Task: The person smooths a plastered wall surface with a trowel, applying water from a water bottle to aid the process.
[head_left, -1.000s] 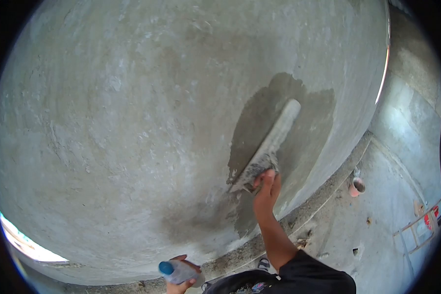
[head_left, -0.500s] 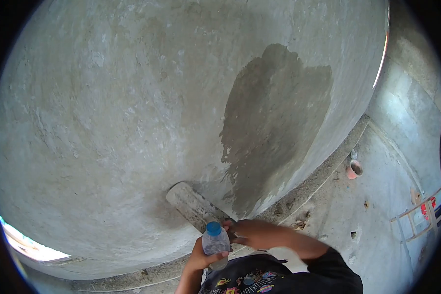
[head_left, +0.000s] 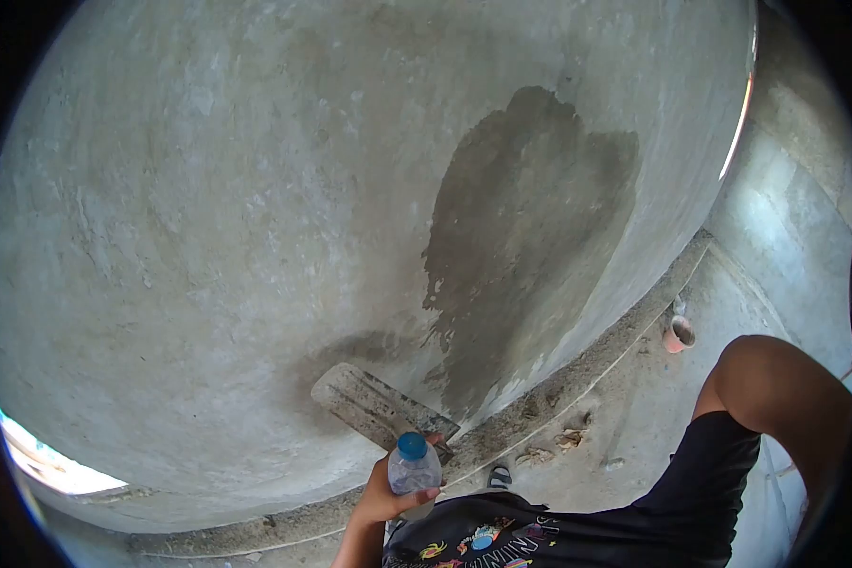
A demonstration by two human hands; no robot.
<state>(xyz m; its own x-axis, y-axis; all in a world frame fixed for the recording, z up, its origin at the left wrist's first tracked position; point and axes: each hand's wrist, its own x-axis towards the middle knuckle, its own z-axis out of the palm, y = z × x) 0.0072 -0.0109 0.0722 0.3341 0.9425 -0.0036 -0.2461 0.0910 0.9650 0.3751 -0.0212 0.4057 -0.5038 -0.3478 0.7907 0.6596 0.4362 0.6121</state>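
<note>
My left hand (head_left: 377,494) is closed round a clear plastic bottle (head_left: 415,473) with a blue cap, its thumb across the front. From behind the bottle, a flat steel plastering trowel (head_left: 369,402) sticks out toward the wall, and fingertips of the same hand show at its near end. The trowel's handle is hidden. Behind its blade rises a grey plastered wall (head_left: 246,227) with a large dark wet patch (head_left: 525,227). My right arm (head_left: 776,388) is bent out to the right, and its hand is beyond the edge of view.
A rough concrete ledge (head_left: 625,331) runs along the foot of the wall. On the floor to the right stands an orange bucket (head_left: 678,335), with small debris (head_left: 570,438) nearer. A sandalled foot (head_left: 500,476) shows below me. Bright light enters through an opening (head_left: 52,464) at lower left.
My right hand has come away from the trowel and swung out to the right, out of view. The bottle and trowel stay with my left hand, the blade slightly lower.
</note>
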